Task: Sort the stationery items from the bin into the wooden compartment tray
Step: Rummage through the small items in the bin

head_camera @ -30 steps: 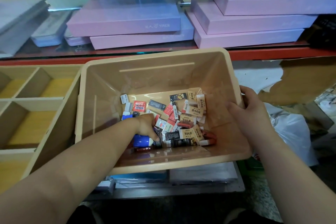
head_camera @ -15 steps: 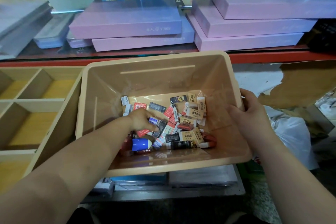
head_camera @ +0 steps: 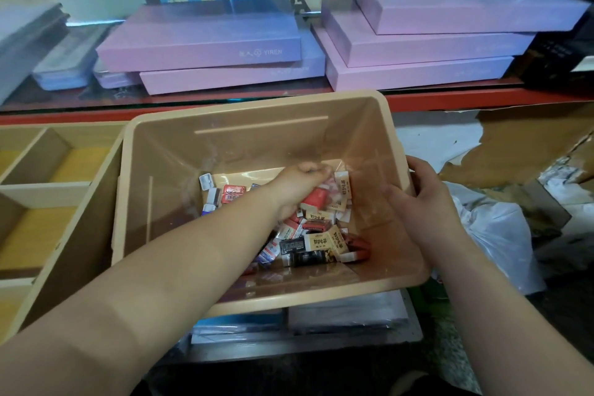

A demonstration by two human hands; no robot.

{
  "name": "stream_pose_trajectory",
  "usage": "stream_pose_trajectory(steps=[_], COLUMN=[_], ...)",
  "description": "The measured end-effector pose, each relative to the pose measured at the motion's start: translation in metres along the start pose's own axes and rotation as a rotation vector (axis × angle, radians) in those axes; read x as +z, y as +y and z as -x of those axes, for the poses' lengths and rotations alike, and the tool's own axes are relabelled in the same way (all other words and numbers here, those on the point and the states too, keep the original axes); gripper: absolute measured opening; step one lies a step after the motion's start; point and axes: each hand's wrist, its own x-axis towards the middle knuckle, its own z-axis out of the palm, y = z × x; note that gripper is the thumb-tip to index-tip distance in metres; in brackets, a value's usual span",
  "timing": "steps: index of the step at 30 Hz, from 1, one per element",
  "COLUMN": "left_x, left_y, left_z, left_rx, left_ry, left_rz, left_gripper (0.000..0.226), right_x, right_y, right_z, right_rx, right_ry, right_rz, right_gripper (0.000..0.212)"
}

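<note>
A beige plastic bin (head_camera: 257, 145) stands in front of me, with a pile of small stationery items (head_camera: 321, 241) on its floor: beige, red, white and black erasers and packets. My left hand (head_camera: 299, 186) reaches down into the far side of the pile with the fingers curled over the items; whether it grips one is hidden. A red packet (head_camera: 233, 193) lies just left of that wrist. My right hand (head_camera: 421, 193) holds the bin's right rim. The wooden compartment tray (head_camera: 45, 186) sits to the left of the bin, touching it, and its visible compartments show bare yellow floors.
Behind the bin runs a red shelf edge (head_camera: 450, 100) carrying stacked pink flat boxes (head_camera: 205, 38). A white plastic bag (head_camera: 501, 235) and torn cardboard (head_camera: 530, 138) lie to the right. Flat wrapped packs (head_camera: 347, 315) sit under the bin's near edge.
My left hand has moved from the blue item at the pile's near left to the far right side of the pile. My right hand has stayed on the rim.
</note>
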Motion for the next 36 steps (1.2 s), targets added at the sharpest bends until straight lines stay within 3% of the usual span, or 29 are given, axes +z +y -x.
stream_pose_trajectory(steps=[2,4,8,10,13,15,17,19,24,28,32,36], left_x=[0.008,0.001,-0.042,-0.067,-0.075,-0.067,-0.059,-0.054,-0.057,-0.061,-0.063,-0.076], left_y=[-0.004,-0.009,-0.027,-0.037,-0.043,-0.047,-0.055,-0.062,-0.068,-0.067,-0.069,-0.054], left_z=[-0.004,-0.003,0.003,0.004,0.011,0.015,0.011,0.009,0.005,0.006,0.006,0.008], left_rx=[0.024,0.107,0.157,0.054,-0.135,-0.151,-0.146,-0.192,-0.238,-0.260,-0.231,-0.203], left_ry=[-0.050,0.024,0.189,0.158,0.037,0.007,0.042,0.113,0.121,0.090,0.065,0.089], left_rz=[-0.109,-0.292,-0.572,-0.884,-1.274,-1.307,-1.375,-1.509,-1.349,-1.243,-1.107,-1.013], left_gripper=[0.040,0.044,0.008,0.023,0.021,0.029,0.056,0.060,0.053,0.033,0.045,0.019], right_x=[0.000,0.000,-0.001,-0.001,-0.001,-0.001,0.000,0.000,0.000,0.000,0.000,0.000], right_y=[0.000,-0.001,-0.001,-0.001,-0.001,-0.001,-0.001,-0.001,0.000,0.000,0.001,0.001], right_z=[0.001,0.001,0.001,0.001,0.001,0.001,0.000,-0.001,0.000,-0.001,-0.002,-0.001], right_rx=[-0.005,-0.004,-0.001,-0.002,-0.005,-0.007,-0.008,-0.010,0.003,0.000,-0.001,-0.001], right_ry=[0.010,0.011,-0.004,-0.006,-0.006,-0.008,-0.007,-0.006,-0.006,-0.006,-0.003,-0.007], right_rz=[0.000,0.000,0.015,0.021,0.028,0.035,0.042,0.043,0.030,0.045,0.031,0.015], right_gripper=[0.036,0.036,0.037,0.039,0.040,0.040,0.040,0.040,0.039,0.040,0.040,0.039])
